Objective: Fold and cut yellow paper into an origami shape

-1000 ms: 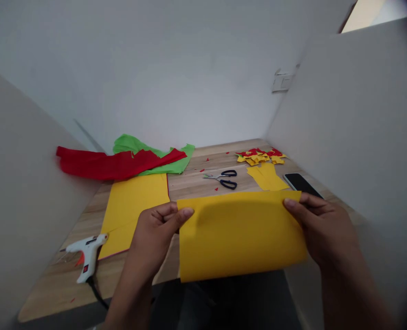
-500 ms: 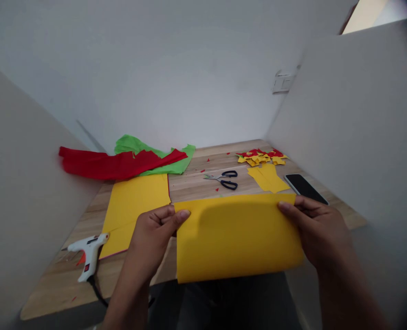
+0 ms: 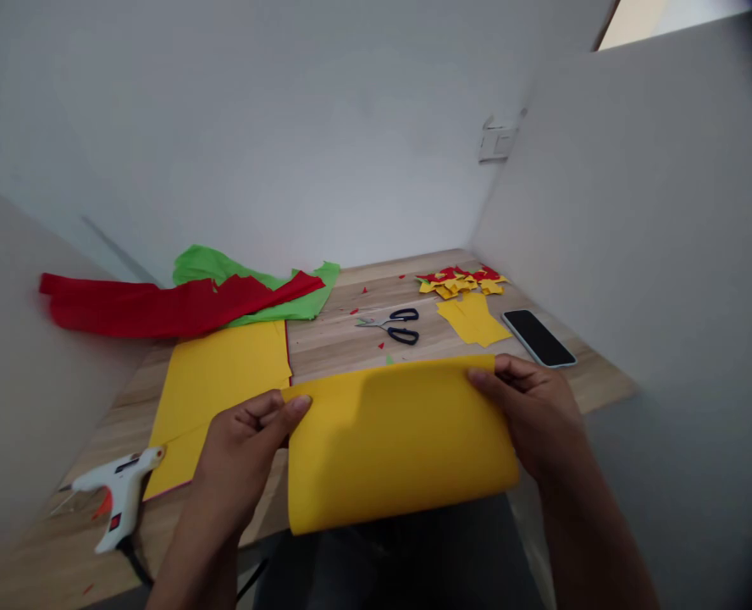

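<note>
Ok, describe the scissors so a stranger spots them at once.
On the wooden table, look past the held yellow sheet. Between the green material and the phone lie the scissors, the only thing there with two dark looped handles, spread apart.

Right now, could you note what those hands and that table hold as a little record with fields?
Left hand: pinches upper left corner of yellow sheet
Right hand: pinches its upper right corner
Middle of table: scissors, handles apart
Near left: white glue gun
Far left: red piece partly over green piece
Right: phone beside yellow cutout
Behind that: heaped red and yellow scraps
</note>
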`<state>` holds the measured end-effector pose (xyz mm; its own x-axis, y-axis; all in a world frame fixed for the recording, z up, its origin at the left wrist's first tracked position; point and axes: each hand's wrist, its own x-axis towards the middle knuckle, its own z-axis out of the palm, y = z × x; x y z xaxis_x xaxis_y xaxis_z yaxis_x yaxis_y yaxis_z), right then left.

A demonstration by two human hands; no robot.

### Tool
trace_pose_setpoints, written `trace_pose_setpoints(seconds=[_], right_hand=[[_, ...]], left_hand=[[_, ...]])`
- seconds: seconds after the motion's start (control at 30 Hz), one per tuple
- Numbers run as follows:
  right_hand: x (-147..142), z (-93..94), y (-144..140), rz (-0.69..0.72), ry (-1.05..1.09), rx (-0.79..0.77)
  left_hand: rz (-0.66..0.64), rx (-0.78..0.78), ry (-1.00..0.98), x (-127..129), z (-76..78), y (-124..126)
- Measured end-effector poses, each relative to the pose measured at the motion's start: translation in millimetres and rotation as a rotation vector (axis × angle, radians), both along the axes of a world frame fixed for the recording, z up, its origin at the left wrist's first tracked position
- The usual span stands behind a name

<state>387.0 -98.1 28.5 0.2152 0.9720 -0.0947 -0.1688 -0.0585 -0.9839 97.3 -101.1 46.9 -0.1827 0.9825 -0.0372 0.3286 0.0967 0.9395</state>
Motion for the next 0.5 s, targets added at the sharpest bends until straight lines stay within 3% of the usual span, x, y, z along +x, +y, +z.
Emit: trace_pose_setpoints(seconds=[0.13,0.37,0.5], right_hand=[[-5,-14.2,12,0.065,0.064,-0.062],[-14,-63.6,50,0.135,-0.137,-0.123],[-14,-76.2,52,0.139,-0.118,-0.117]], left_hand=[[-0.001,-0.01,0.009,-3,-17.6,7],[-0.059,-0.112,-0.057,-8,-79.5,30],[-0.02,-0.13,-0.131,-11,-89.5,30]])
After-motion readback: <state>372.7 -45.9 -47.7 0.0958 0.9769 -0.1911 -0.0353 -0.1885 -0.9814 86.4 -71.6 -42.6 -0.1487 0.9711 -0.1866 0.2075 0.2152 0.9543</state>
